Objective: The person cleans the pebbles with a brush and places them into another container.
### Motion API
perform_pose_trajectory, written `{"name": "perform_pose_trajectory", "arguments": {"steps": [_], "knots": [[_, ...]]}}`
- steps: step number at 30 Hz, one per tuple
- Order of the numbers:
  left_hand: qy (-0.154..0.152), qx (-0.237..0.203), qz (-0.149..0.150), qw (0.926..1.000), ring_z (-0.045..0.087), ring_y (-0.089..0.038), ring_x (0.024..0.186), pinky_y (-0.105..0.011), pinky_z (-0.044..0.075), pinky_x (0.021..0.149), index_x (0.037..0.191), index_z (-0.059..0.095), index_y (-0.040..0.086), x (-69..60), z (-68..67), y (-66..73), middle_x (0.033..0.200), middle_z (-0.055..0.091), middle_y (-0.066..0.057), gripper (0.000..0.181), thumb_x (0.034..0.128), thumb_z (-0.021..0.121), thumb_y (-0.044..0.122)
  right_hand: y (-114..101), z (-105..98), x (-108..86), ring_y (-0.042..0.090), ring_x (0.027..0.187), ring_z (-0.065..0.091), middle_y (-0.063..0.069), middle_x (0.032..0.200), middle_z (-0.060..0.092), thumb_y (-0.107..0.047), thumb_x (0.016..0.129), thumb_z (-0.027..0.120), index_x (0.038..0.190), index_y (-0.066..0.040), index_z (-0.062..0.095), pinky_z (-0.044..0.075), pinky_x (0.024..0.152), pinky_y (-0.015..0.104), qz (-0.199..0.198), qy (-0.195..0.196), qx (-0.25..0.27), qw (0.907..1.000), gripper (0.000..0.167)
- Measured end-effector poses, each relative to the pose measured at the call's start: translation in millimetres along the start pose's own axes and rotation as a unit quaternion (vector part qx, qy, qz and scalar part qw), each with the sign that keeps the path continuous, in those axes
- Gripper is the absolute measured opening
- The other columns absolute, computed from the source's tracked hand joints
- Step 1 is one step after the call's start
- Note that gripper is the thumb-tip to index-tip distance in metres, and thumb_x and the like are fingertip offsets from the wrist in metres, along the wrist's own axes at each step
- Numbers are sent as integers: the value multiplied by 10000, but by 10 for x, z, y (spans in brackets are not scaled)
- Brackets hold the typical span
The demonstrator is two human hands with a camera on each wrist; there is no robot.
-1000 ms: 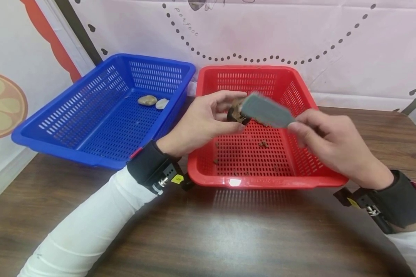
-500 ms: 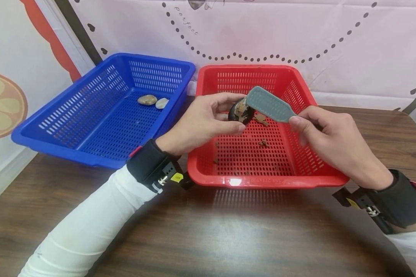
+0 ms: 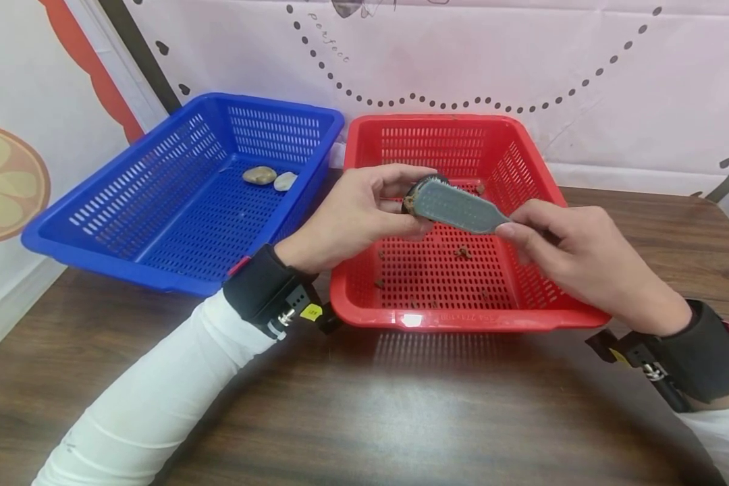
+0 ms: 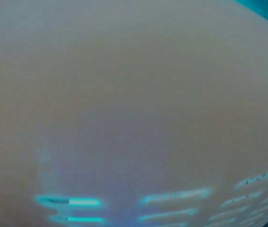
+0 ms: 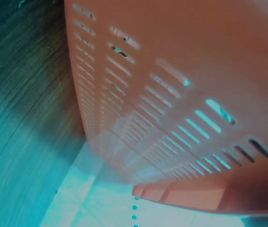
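Note:
Over the red basket (image 3: pixel 470 319), my left hand (image 3: pixel 364 209) holds a dark stone (image 3: pixel 408 204) smeared with brown mud, its thumb below and its fingers behind. My right hand (image 3: pixel 574 246) grips the handle of a grey-green brush (image 3: pixel 458 208). The brush head lies across the stone and covers most of it; a few pale bristles show along its upper edge. Neither hand appears in the wrist views, where the basket wall (image 5: pixel 138 104) fills much of the right one.
Brown mud crumbs (image 3: pixel 463 252) are scattered on the red basket's floor. To the left stands a blue basket (image 3: pixel 118 273) holding a brown stone (image 3: pixel 259 175) and a white stone (image 3: pixel 284 181). A patterned cloth (image 3: pixel 462 54) hangs behind the wooden table (image 3: pixel 401 418).
The brush swung up off the stone half a second ago, then came down to the left across it. The left hand keeps the stone in nearly the same place.

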State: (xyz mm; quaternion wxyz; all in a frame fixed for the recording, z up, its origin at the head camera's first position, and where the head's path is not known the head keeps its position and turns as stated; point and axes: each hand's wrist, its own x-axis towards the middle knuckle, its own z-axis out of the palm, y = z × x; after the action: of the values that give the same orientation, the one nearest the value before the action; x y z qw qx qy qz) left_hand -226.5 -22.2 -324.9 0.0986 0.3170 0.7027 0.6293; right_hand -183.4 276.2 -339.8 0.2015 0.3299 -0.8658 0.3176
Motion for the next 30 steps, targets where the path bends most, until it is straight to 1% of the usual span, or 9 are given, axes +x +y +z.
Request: {"name": "perform_pose_trajectory", "arguments": {"steps": [2,6,11,13,15,18,20,24,30], "knots": [[-7,8,-17,10000,735,-280,1141,-396,628,915,1495,561,-12,0,0,2,1292,718,-148,597,935,752,-94,-7,6,7,101,571,557,-91,733,623,8,907,814,1037,-103,730,447,525,162,110,-116,-207,9997,191],[37,51,-128,9999,742,-281,1116,-389,633,899,1508,549,-9,-2,1,11,1304,712,-140,616,934,762,-76,-13,13,10,132,556,533,-47,715,621,-28,955,781,1006,-90,720,413,507,179,554,99,-422,9975,101],[56,-40,-148,9999,727,-274,1157,-384,625,921,1486,559,-24,4,7,11,1326,698,-156,589,934,753,-90,-2,5,10,122,565,526,2,712,620,-105,1031,708,1013,-57,712,411,508,171,1198,521,-178,9913,52],[83,-75,-153,9998,727,-281,1157,-385,625,920,1476,563,-27,5,9,10,1317,702,-158,579,934,753,-91,4,1,-1,102,566,522,-1,714,622,-101,1039,694,1013,-32,708,411,504,175,1116,713,57,9912,74],[101,-108,-150,9998,730,-311,1149,-394,631,906,1473,566,-24,3,11,7,1299,710,-160,573,935,752,-89,14,-5,-11,86,580,533,-1,718,622,-66,1023,704,1017,-14,707,424,513,180,713,710,291,9945,53],[96,-109,-119,9998,736,-322,1133,-401,635,895,1477,566,-16,2,13,4,1274,723,-162,574,938,748,-91,25,-2,-19,82,577,539,-32,720,620,-6,965,756,1020,-28,717,436,520,188,37,312,333,9990,71],[79,-99,-79,9999,736,-318,1135,-403,634,896,1480,564,-17,2,12,3,1272,723,-161,577,938,745,-99,25,1,-11,95,569,541,-60,721,615,6,933,786,1029,-68,727,436,518,192,-77,-33,233,9997,135],[88,-121,-69,9999,732,-325,1138,-403,634,895,1488,555,-21,-2,6,10,1278,721,-160,591,935,747,-102,6,12,5,127,545,529,-93,716,604,-23,939,795,1015,-128,725,419,502,199,353,-247,-125,9990,148],[112,-218,-125,9996,724,-361,1150,-408,636,887,1507,532,-26,-3,1,10,1314,708,-172,609,939,736,-104,0,2,10,159,566,527,-21,707,610,-100,1014,733,990,-83,700,406,493,212,985,116,-166,9949,44]]}}
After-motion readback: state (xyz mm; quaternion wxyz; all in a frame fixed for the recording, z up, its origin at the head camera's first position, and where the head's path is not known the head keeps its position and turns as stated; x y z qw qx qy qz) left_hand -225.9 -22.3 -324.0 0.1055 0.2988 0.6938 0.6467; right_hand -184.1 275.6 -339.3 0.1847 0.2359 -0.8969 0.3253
